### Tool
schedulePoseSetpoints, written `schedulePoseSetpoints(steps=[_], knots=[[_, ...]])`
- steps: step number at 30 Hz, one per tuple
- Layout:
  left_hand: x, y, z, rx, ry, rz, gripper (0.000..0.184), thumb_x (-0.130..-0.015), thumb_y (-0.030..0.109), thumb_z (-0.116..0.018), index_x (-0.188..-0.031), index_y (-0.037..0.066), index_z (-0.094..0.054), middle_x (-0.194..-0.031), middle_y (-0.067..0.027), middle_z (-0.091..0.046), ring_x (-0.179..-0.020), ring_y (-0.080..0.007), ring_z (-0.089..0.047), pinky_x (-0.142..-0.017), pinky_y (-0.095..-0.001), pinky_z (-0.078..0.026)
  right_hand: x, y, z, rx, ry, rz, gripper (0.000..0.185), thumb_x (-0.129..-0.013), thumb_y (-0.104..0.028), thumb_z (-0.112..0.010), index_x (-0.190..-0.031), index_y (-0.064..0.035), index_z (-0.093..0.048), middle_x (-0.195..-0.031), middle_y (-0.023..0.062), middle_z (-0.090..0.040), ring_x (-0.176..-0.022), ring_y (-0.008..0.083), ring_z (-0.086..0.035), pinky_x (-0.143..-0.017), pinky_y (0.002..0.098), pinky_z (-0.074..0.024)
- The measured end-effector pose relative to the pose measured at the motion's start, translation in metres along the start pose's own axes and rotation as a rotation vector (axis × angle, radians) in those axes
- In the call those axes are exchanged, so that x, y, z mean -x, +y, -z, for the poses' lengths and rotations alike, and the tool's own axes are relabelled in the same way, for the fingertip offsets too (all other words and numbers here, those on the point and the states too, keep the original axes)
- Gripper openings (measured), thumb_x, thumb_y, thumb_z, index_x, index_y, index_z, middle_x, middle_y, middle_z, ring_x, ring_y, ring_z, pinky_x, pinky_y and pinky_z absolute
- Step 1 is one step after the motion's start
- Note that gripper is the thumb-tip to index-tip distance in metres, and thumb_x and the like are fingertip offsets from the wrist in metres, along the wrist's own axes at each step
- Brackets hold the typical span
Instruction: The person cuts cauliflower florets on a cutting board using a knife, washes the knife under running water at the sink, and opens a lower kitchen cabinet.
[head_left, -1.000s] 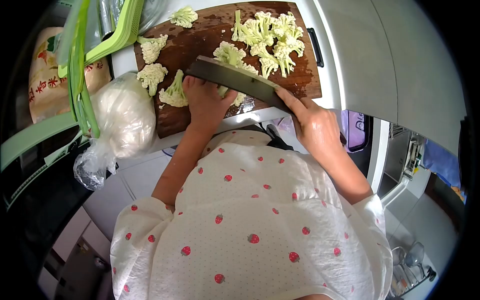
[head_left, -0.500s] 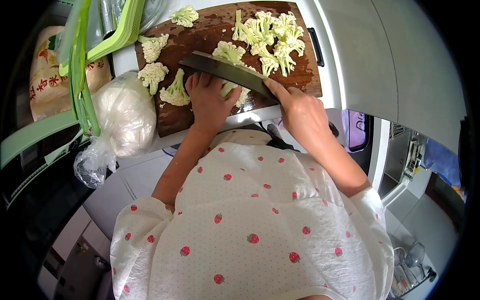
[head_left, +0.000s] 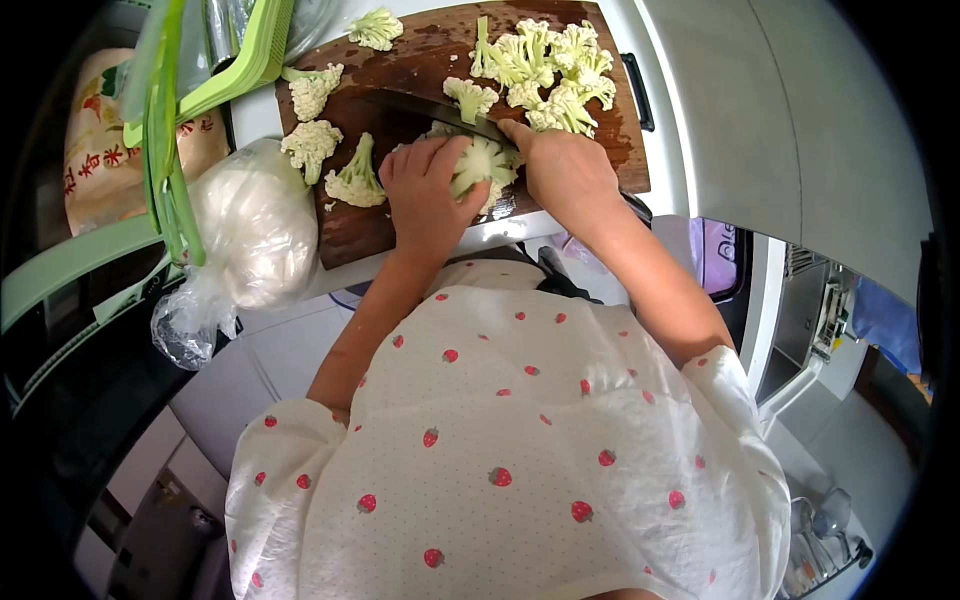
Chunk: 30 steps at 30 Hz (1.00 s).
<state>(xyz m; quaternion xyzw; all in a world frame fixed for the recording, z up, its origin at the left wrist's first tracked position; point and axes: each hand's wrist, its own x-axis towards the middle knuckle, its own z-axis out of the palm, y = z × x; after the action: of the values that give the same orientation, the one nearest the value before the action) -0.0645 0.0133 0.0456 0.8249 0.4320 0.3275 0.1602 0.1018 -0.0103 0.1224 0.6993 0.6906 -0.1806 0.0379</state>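
1. Just beside the near left corner of the cutting board (head_left: 400, 68), a plastic bag (head_left: 262, 222) is placed, perhaps so that no room on the wood is taken.
2. On the near part of the board, the cauliflower piece (head_left: 484, 163) is held by the left hand (head_left: 430, 192). The fingers are bent, close together and pressed on its left side, with the thumb at the near side; by this, rolling is presumably prevented.
3. Above the board's near right part, the knife (head_left: 488, 128) is gripped by the right hand (head_left: 572, 177). Its fingers are clamped on the handle, which is mostly covered; the forefinger is stretched onto the blade, probably for better control.
4. The blade is held across the board's middle, behind the piece; whether the edge touches it cannot be told.
5. Toward the board's far right corner, cut florets (head_left: 545, 68) are gathered, likely to be kept apart from the blade.
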Motion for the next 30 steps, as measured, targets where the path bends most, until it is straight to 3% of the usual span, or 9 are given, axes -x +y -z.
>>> schedulePoseSetpoints(steps=[3, 5, 9, 14, 18, 21, 24, 26, 30], knots=[[0.002, 0.0, 0.006, 0.038, 0.05, 0.017, 0.044, -0.064, 0.02, -0.074, -0.105, 0.011, -0.063, -0.104, -0.0095, -0.058, -0.099, -0.0285, -0.052, -0.089, -0.0408, -0.038, 0.003, 0.007, -0.006, -0.054, -0.004, -0.064, 0.046, -0.08, -0.004, -0.057, -0.125, -0.0119, -0.054, -0.08, 0.0181, -0.065, -0.081, 0.0334, -0.065, -0.072, 0.0426, -0.0511], [-0.005, 0.001, 0.013, 0.027, 0.071, 0.016, 0.043, -0.064, 0.018, -0.074, -0.105, 0.01, -0.063, -0.104, -0.0092, -0.058, -0.099, -0.028, -0.052, -0.089, -0.0402, -0.038, 0.006, 0.022, -0.01, -0.405, 0.19, -0.111, 0.039, -0.083, -0.009, -0.057, -0.122, -0.0114, -0.058, -0.087, 0.02, -0.066, -0.083, 0.0357, -0.063, -0.075, 0.0439, -0.0499], [-0.027, -0.014, 0.026, -0.037, 0.059, 0.043, 0.043, -0.063, 0.019, -0.07, -0.105, 0.011, -0.063, -0.102, -0.0081, -0.058, -0.099, -0.0276, -0.051, -0.091, -0.0411, -0.034, 0.027, 0.035, -0.001, -0.619, 0.298, -0.197, 0.029, -0.086, -0.01, -0.056, -0.115, -0.0044, -0.059, -0.083, 0.0251, -0.062, -0.082, 0.0404, -0.061, -0.074, 0.044, -0.0464], [-0.06, -0.036, 0.031, -0.282, -0.191, 0.066, 0.044, -0.065, 0.023, -0.072, -0.108, 0.016, -0.064, -0.097, -0.0048, -0.061, -0.103, -0.0266, -0.051, -0.095, -0.0443, -0.029, 0.056, 0.047, -0.011, -0.741, 0.244, -0.234, 0.029, -0.086, -0.009, -0.057, -0.115, -0.0035, -0.058, -0.082, 0.0247, -0.062, -0.079, 0.0397, -0.061, -0.073, 0.0398, -0.0468], [-0.065, -0.042, 0.03, -0.191, -0.292, 0.13, 0.046, -0.066, 0.026, -0.074, -0.109, 0.016, -0.063, -0.099, -0.0052, -0.061, -0.103, -0.0259, -0.051, -0.096, -0.0463, -0.028, 0.077, 0.047, -0.02, -0.827, 0.16, -0.273, 0.031, -0.087, -0.009, -0.057, -0.118, -0.0056, -0.057, -0.081, 0.0248, -0.061, -0.075, 0.0371, -0.061, -0.07, 0.0374, -0.0473], [-0.055, -0.044, 0.036, -0.099, -0.203, 0.082, 0.048, -0.065, 0.028, -0.078, -0.109, 0.015, -0.063, -0.102, -0.0057, -0.061, -0.104, -0.0253, -0.052, -0.096, -0.0477, -0.027, 0.087, 0.05, -0.025, -0.827, 0.082, -0.293, 0.032, -0.088, -0.009, -0.057, -0.119, -0.0055, -0.057, -0.078, 0.0237, -0.061, -0.072, 0.0359, -0.062, -0.068, 0.037, -0.0477], [-0.045, -0.046, 0.047, -0.082, -0.08, 0.087, 0.049, -0.063, 0.03, -0.08, -0.106, 0.012, -0.064, -0.102, -0.0077, -0.062, -0.101, -0.0264, -0.054, -0.093, -0.0453, -0.033, 0.094, 0.049, -0.024, -0.839, 0.09, -0.256, 0.032, -0.088, -0.01, -0.057, -0.119, -0.0036, -0.057, -0.076, 0.0228, -0.061, -0.07, 0.0357, -0.063, -0.067, 0.0363, -0.0479], [-0.039, -0.051, 0.045, -0.144, -0.124, 0.077, 0.047, -0.066, 0.027, -0.08, -0.107, 0.009, -0.064, -0.101, -0.0112, -0.063, -0.096, -0.0299, -0.057, -0.084, -0.0389, -0.045, 0.096, 0.046, -0.016, -0.808, 0.05, -0.222, 0.032, -0.089, -0.01, -0.057, -0.119, -0.0025, -0.056, -0.074, 0.0218, -0.062, -0.068, 0.0348, -0.063, -0.065, 0.0358, -0.0485], [-0.036, -0.035, 0.02, -0.176, 0.02, 0.117, 0.041, -0.064, 0.027, -0.08, -0.098, 0.01, -0.065, -0.097, -0.0083, -0.063, -0.092, -0.029, -0.056, -0.08, -0.041, -0.041, 0.095, 0.033, -0.003, -0.862, 0.038, -0.168, 0.031, -0.089, -0.01, -0.056, -0.119, -0.0041, -0.057, -0.075, 0.0207, -0.063, -0.067, 0.0348, -0.064, -0.064, 0.0372, -0.0493]])
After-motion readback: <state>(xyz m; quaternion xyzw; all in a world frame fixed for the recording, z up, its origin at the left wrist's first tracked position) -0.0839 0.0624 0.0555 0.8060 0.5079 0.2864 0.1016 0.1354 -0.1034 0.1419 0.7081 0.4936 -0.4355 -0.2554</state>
